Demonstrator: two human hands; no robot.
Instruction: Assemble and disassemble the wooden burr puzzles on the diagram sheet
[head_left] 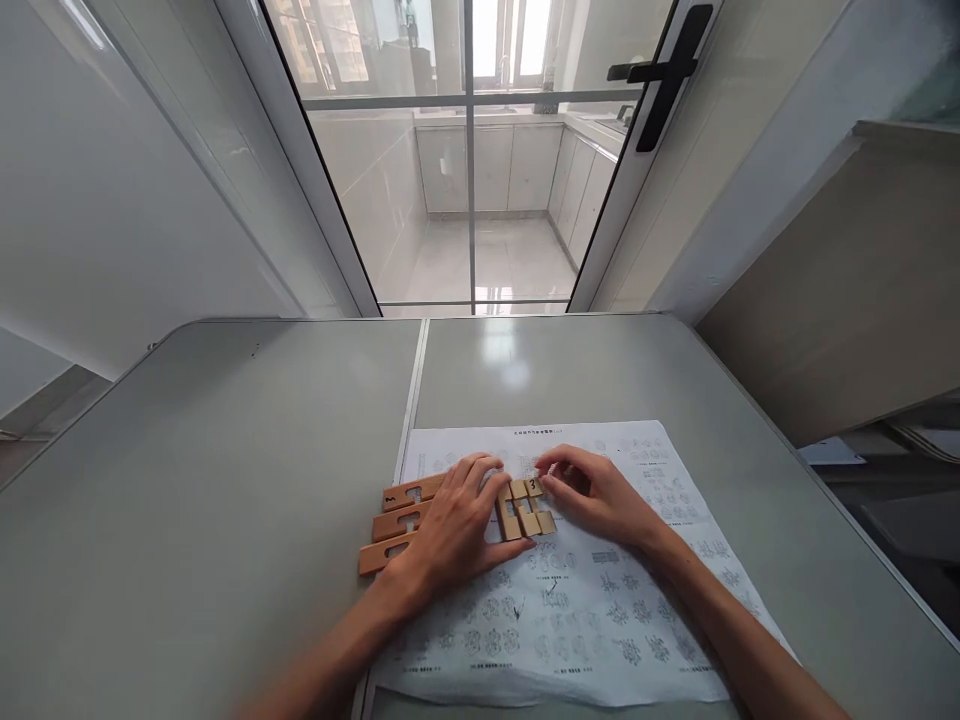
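Forearms [712, 600] lead to fingers [491, 491] flanking wooden pieces [529, 523].

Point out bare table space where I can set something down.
Bare: the table from its left edge to the wooden pieces, and the strip between the paper and the far edge. Crowded: around the left hand and right hand, with pieces between.

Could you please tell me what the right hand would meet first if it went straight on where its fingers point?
The right hand would probably meet the light wooden piece marked 3; whether they touch is unclear.
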